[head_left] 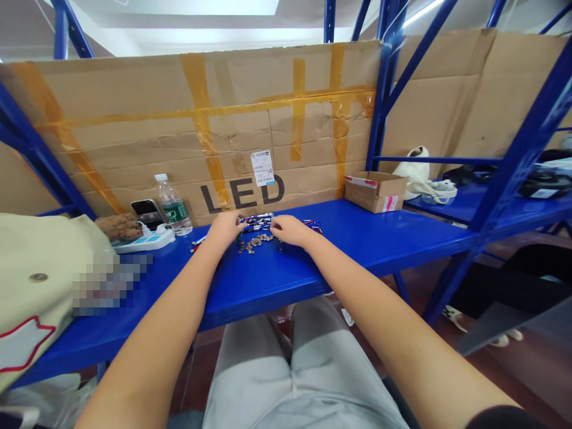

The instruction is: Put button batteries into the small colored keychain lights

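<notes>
On the blue tabletop (277, 268) my left hand (226, 229) is closed, thumb and fingers pinched together at the left end of a heap of slender blue, silver and red pieces (258, 226). What it pinches is too small to make out, though something green shows just below its fingers. My right hand (289, 230) is bent over the same heap from the right, fingertips together; whatever is in them cannot be seen. Between the hands, nearer to me, lie several small brownish metallic pieces (255, 242). More slender pieces (313, 226) stick out beyond my right hand.
Left on the table are a cream bag (40, 256), a power strip (149, 240), a phone (147, 213) and a water bottle (173, 205). A small cardboard box (374, 192) stands at the back right. A tall cardboard sheet (156, 143) closes off the back, beside blue posts (381, 89).
</notes>
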The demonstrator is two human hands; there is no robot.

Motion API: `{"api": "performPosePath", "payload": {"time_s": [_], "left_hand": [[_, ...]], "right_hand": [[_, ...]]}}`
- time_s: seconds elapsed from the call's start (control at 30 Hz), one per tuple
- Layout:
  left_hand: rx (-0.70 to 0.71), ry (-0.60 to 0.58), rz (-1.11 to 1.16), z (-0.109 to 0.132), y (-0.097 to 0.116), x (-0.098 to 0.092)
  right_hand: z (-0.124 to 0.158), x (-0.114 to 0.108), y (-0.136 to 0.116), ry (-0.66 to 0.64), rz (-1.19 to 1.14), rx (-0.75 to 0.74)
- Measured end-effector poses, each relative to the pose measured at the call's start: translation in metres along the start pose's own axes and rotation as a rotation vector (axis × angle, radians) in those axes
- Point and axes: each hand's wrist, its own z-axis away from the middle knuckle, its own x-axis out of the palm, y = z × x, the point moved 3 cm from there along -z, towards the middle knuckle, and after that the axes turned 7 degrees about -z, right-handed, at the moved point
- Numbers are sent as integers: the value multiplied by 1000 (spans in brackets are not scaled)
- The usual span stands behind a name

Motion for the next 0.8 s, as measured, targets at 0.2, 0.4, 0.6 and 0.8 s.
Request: {"api": "performPosePath", "payload": {"time_s": [0.2,0.4,0.6,0.8], "left_hand": [[-22,41,68,3,-14,10],[24,201,259,7,-7,4],[91,187,376,13,9,6],[98,167,557,15,13,10]], "right_hand": [[0,1,1,-12,43,3],[1,5,-1,-93,83,10],[4,8,-7,-145,175,96],[1,16,-12,-152,264,99]]}}
